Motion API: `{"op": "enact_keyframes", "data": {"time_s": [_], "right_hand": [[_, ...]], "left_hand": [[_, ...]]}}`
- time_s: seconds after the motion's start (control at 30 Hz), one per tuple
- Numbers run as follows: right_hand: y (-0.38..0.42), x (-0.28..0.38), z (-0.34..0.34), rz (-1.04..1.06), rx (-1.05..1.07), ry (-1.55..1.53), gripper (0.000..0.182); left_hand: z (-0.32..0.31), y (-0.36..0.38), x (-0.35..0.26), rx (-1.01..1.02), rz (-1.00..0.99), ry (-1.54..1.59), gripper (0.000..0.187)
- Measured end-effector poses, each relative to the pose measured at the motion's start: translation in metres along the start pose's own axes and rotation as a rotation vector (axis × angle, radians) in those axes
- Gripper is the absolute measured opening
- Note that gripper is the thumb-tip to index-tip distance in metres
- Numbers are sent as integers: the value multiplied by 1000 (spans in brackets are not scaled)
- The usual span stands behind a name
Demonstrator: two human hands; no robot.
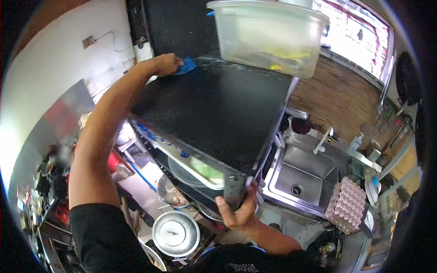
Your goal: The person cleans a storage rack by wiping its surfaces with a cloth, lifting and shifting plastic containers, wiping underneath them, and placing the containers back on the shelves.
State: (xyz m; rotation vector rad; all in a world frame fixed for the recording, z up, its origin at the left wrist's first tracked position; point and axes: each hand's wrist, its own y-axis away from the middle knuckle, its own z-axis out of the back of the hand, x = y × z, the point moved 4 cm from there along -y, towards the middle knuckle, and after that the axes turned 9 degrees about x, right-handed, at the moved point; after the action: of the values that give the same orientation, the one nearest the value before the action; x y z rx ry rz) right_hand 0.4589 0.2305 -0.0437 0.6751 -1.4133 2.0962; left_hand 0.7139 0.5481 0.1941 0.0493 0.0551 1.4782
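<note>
My left hand (167,64) is closed on a blue cloth (186,66), pressed against the far left edge of a black shelf top (211,109). That surface is dark and flat, with pale streaks near its back edge. At the near corner, my right hand (239,211) grips the shelf's corner post (234,189), thumb on one side and fingers round the other. On the back of the shelf top stands a translucent plastic bin (268,38) with something yellow inside. Below the top, a white tray (205,177) with something green sits on a lower level.
A steel sink (305,173) with a white faucet (322,140) lies to the right. Stacked egg trays (347,204) stand beside it. A lidded metal pot (175,233) is below me at the front. A wall outlet (88,42) with a cord is at upper left.
</note>
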Motion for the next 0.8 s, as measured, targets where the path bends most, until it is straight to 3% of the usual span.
{"op": "enact_keyframes", "data": {"time_s": [0.17,0.27,0.4,0.47,0.57,0.63,0.67,0.7,0.77,0.8], "right_hand": [[-13,12,9,161,-47,87,64],[-11,6,5,173,-40,59,68],[-11,9,5,117,-53,27,67],[-9,7,4,121,-51,1,66],[-11,6,6,152,-16,21,66],[-8,0,3,171,-16,18,68],[-6,0,3,169,-12,15,68],[-7,1,4,170,-7,14,68],[-9,0,4,182,-4,22,69],[-8,0,3,188,-3,32,69]], "left_hand": [[-2,1,-9,-154,-103,-80,34],[2,32,-72,-123,-141,-163,33],[-5,93,-177,-206,-518,63,32],[-4,126,-220,-138,-807,105,32],[-3,123,-216,-100,-868,184,31],[-4,98,-178,-192,-876,55,35],[-1,87,-155,-20,-573,116,38],[-5,62,-115,-198,-751,128,40],[-1,42,-53,-144,-376,-8,39],[-1,39,-29,-145,-330,38,39]]}}
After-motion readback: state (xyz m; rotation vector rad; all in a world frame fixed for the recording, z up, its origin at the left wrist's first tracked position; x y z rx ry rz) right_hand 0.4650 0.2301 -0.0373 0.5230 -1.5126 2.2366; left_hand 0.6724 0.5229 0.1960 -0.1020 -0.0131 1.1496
